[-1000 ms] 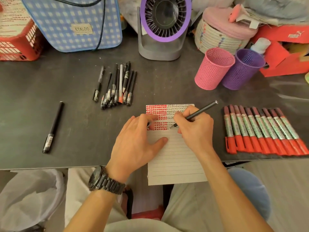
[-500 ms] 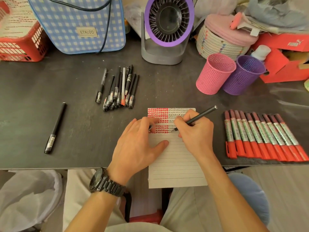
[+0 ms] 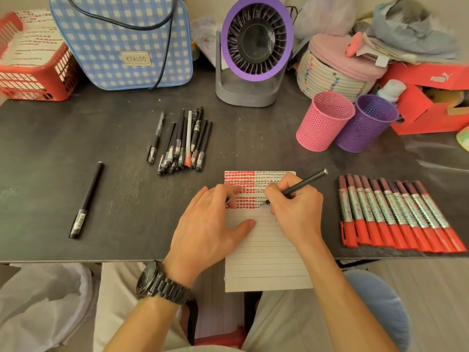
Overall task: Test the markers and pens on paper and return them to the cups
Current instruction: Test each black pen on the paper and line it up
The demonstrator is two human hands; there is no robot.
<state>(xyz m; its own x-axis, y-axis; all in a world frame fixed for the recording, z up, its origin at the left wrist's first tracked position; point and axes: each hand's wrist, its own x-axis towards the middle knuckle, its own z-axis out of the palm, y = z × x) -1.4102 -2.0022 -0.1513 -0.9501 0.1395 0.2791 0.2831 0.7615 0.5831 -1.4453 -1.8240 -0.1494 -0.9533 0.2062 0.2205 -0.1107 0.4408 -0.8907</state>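
While it marks the sheet, pen under test (image 3: 304, 182): black barrel slanted toward 2 o'clock, tip down on the lined paper (image 3: 266, 250) where the black scribbles end; the tilt suits writing.
Right grip (image 3: 297, 209): clenched round the pen low on its barrel, in a writing hold.
Left grip (image 3: 210, 224): released and flat, fingers and thumb pressing the paper's 9 o'clock edge. This is judged to stop the paper sliding, since its near end overhangs the bench (image 3: 253, 143). A small dark piece at the fingertips cannot be identified.
Paper marks: red blocks at left, black scribbles at right, filling the top rows.
Red markers (image 3: 396, 214): capped, in a row at 3 o'clock, probably already tested.
Black pens (image 3: 182, 143): bunched at 11 o'clock; one lone pen (image 3: 86, 199) lies at 9 o'clock.
Cups: pink cup (image 3: 322, 120) and purple cup (image 3: 365, 123), side by side at 1 o'clock; no pen stands out of either, so returning is judged not begun.
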